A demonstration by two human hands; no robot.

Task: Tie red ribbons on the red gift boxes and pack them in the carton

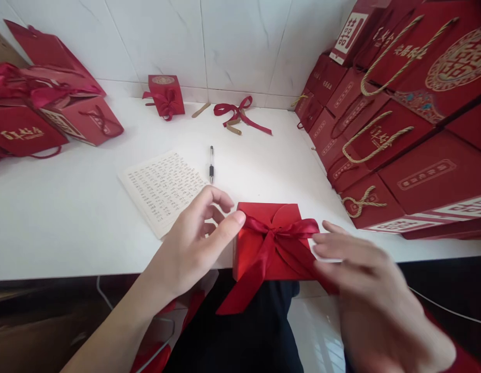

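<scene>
A red gift box (248, 246) lies at the table's front edge, its top flaps curving toward the middle. Around it runs a dark red satin ribbon (277, 233), tied in a bow on top, with one tail hanging over the front edge. At the box's upper left corner is my left hand (197, 238), fingers curved and apart, the thumb tip at the bow's left loop; whether it touches cannot be made out. My right hand (364, 280), partly blurred, hovers by the right loop with its fingers spread and nothing visibly held.
A handwritten sheet (162, 191) and a pen (212, 165) lie behind the box. Farther back are a small red box (166, 96) and a loose ribbon bow (240, 111). Stacked red gift bags (380, 129) stand right; more red boxes (49, 114) sit left.
</scene>
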